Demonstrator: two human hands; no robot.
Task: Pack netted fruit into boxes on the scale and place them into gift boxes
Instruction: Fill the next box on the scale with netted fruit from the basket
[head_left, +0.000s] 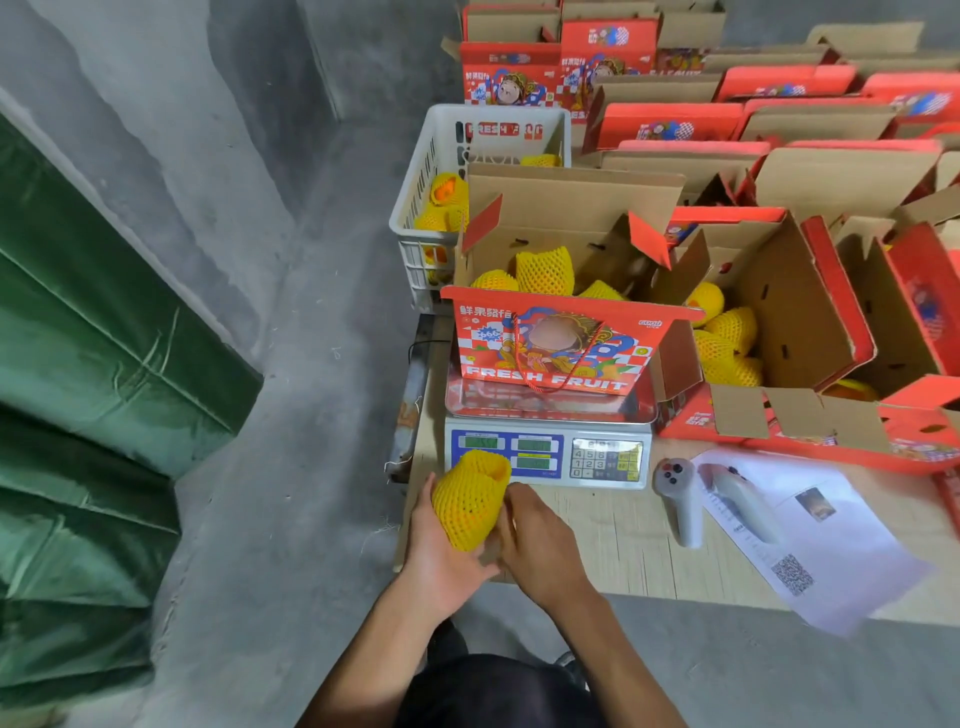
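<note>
Near the tabletop's front left corner, the left hand cradles the netted fruit in a curled grip while the right hand touches its side, long axis tilted toward the open box on the scale just beyond.

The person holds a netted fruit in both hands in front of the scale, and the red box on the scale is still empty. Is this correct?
Not quite. The red box on the scale is not empty: the head view shows several netted fruits already inside it. The rest holds: the left hand and right hand hold a netted fruit in front of the scale.
</note>
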